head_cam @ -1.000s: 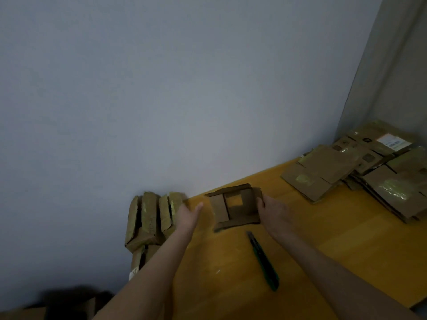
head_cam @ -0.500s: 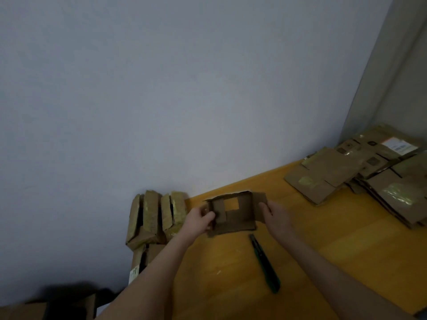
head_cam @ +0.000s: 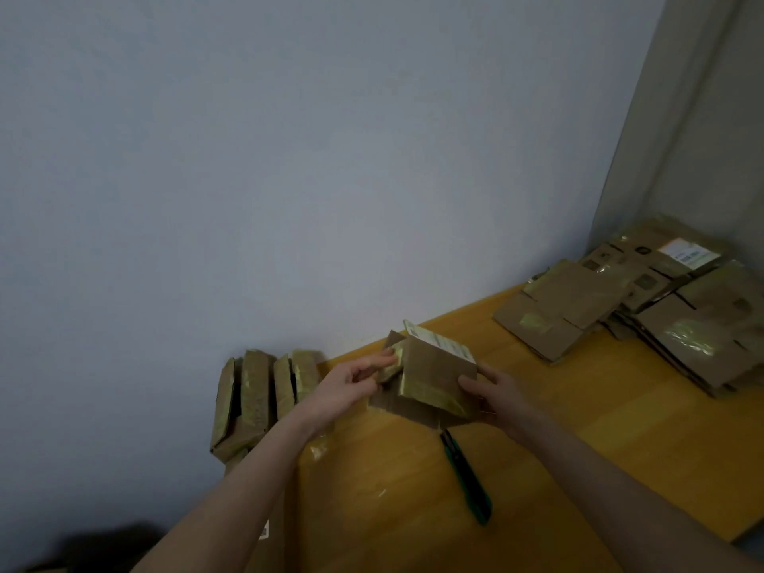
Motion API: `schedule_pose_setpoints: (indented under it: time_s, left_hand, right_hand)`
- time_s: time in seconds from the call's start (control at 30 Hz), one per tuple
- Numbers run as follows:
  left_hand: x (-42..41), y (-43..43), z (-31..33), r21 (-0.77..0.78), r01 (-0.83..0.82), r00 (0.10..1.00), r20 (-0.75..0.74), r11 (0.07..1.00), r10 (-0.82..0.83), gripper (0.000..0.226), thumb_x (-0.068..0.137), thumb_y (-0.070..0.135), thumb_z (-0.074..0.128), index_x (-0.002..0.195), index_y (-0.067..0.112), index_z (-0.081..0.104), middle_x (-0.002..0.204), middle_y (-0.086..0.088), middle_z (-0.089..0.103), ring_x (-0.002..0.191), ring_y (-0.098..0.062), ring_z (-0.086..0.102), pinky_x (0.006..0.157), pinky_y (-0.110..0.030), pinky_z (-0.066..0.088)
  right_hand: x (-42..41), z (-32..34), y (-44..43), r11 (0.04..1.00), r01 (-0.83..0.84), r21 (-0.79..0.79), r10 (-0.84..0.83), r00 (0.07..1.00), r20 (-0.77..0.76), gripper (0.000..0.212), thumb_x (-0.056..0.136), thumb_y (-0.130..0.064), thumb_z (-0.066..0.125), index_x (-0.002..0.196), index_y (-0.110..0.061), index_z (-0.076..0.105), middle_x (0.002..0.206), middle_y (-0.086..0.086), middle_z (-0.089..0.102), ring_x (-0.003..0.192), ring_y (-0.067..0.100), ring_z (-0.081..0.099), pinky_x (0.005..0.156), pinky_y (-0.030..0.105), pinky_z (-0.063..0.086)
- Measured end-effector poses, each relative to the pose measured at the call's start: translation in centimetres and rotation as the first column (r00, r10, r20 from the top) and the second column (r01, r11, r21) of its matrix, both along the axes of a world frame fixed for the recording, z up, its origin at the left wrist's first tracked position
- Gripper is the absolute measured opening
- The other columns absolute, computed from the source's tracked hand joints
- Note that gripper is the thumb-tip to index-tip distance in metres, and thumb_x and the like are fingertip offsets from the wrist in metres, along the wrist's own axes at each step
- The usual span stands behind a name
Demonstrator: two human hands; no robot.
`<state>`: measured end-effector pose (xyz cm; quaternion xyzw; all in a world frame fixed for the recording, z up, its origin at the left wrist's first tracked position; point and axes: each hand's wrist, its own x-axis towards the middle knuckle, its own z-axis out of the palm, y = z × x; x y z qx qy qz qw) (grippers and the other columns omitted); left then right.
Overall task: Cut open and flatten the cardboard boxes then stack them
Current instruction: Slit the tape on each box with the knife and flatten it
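Note:
A small brown cardboard box (head_cam: 430, 376) with yellowish tape and a white label on its top edge is held just above the yellow table (head_cam: 578, 440). My left hand (head_cam: 347, 386) pinches a taped flap at its left end. My right hand (head_cam: 496, 390) grips its right side, thumb on the front face. A green utility knife (head_cam: 467, 477) lies on the table just below the box. A pile of flattened boxes (head_cam: 645, 312) lies at the back right corner.
Several unflattened taped boxes (head_cam: 260, 394) stand on edge off the table's left end against the wall. More cardboard shows dimly at the bottom left. The table's near right edge (head_cam: 744, 535) is close to my right forearm.
Both hands have lifted the box and turned it over: its open inner side faced me before, now the taped outer face and label do. The knife has not moved.

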<state>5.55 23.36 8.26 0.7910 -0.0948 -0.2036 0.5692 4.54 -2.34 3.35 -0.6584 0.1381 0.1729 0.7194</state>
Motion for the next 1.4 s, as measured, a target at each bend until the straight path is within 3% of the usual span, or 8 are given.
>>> schedule_pose_setpoints:
  time_s: [0.13,0.37,0.57,0.7,0.93,1.17,1.27,1.4]
  left_hand:
    - [0.2,-0.9,-0.1,-0.062,-0.159,0.983,-0.101,0.985,0.152,0.046,0.086,0.053,0.053,0.129,0.034,0.056,0.133,0.013,0.054,0.125,-0.014,0.049,0.102,-0.04,0.041]
    - [0.3,-1.8,-2.0,-0.075,-0.343,0.914,0.202,0.936,0.351,0.025,0.085,0.016,0.071,0.109,0.024,0.07,0.126,0.001,0.054,0.116,-0.021,0.056,0.096,-0.04,0.053]
    - [-0.2,-1.1,-2.2,0.242,-0.316,0.8,0.588,0.917,0.12,0.021,0.087,0.01,0.068,0.079,0.028,0.061,0.133,0.009,0.047,0.116,-0.01,0.047,0.097,-0.03,0.043]
    - [-0.7,-1.5,-2.8,0.315,-0.233,0.743,0.668,0.92,-0.04,0.015,0.088,0.002,0.063,0.087,0.016,0.067,0.133,0.012,0.042,0.105,-0.01,0.056,0.086,-0.01,0.046]
    - [-0.7,-2.0,-2.5,0.366,-0.129,0.806,0.58,0.921,-0.118,0.021,0.087,0.005,0.065,0.083,0.025,0.066,0.135,0.012,0.036,0.128,-0.017,0.046,0.103,-0.033,0.047]
    - [-0.3,-1.4,-1.2,0.118,-0.244,0.97,0.012,0.963,0.244,0.035,0.088,0.049,0.047,0.076,0.023,0.067,0.124,0.004,0.061,0.118,-0.014,0.048,0.111,-0.047,0.032]
    - [0.6,-2.2,-1.0,0.106,-0.445,0.877,-0.152,0.889,0.456,0.044,0.089,0.051,0.059,0.109,0.011,0.063,0.121,-0.001,0.06,0.113,-0.022,0.052,0.097,-0.044,0.041]
    - [1.3,-3.2,-1.9,0.261,-0.442,0.862,-0.142,0.858,0.487,0.071,0.077,0.031,0.08,0.134,0.008,0.043,0.124,-0.005,0.056,0.111,-0.025,0.054,0.083,-0.038,0.05]
  right_hand:
    - [0.0,-0.1,0.5,0.99,0.113,0.083,-0.116,0.993,0.03,0.039,0.088,0.001,0.062,0.119,-0.022,0.057,0.114,0.011,0.064,0.1,0.027,0.064,0.069,0.035,0.056]
    - [0.1,1.0,2.0,0.995,0.081,0.057,-0.088,0.988,0.13,0.017,0.089,0.01,0.052,0.096,-0.004,0.059,0.111,0.01,0.063,0.095,0.019,0.063,0.069,0.026,0.057]
    - [0.8,1.0,1.4,0.955,0.155,0.252,-0.129,0.985,-0.115,0.023,0.1,-0.016,0.043,0.119,-0.012,0.055,0.121,0.011,0.061,0.105,0.035,0.061,0.086,0.041,0.053]
    - [1.2,0.8,2.1,0.999,0.011,-0.044,-0.015,0.995,-0.094,0.045,0.083,-0.042,0.07,0.118,-0.016,0.058,0.115,0.009,0.062,0.102,0.029,0.063,0.087,0.043,0.055]
    - [1.3,0.2,3.2,0.959,0.07,-0.275,-0.096,0.992,-0.083,0.021,0.092,-0.02,0.059,0.106,-0.005,0.057,0.109,0.015,0.061,0.097,0.031,0.063,0.082,0.049,0.057]
    - [1.1,-0.2,3.8,0.949,0.212,-0.232,-0.223,0.974,-0.024,0.022,0.101,-0.009,0.037,0.115,-0.004,0.052,0.113,0.016,0.057,0.097,0.03,0.061,0.072,0.041,0.059]
    - [1.0,-0.2,4.8,0.91,0.205,-0.36,-0.188,0.979,0.083,0.021,0.099,-0.01,0.038,0.088,-0.012,0.056,0.096,0.012,0.061,0.093,0.03,0.062,0.083,0.047,0.055]
    - [0.5,0.6,5.9,0.858,0.205,-0.471,-0.131,0.974,0.185,0.033,0.099,-0.01,0.038,0.068,-0.017,0.047,0.071,0.0,0.049,0.071,0.02,0.052,0.062,0.033,0.045]
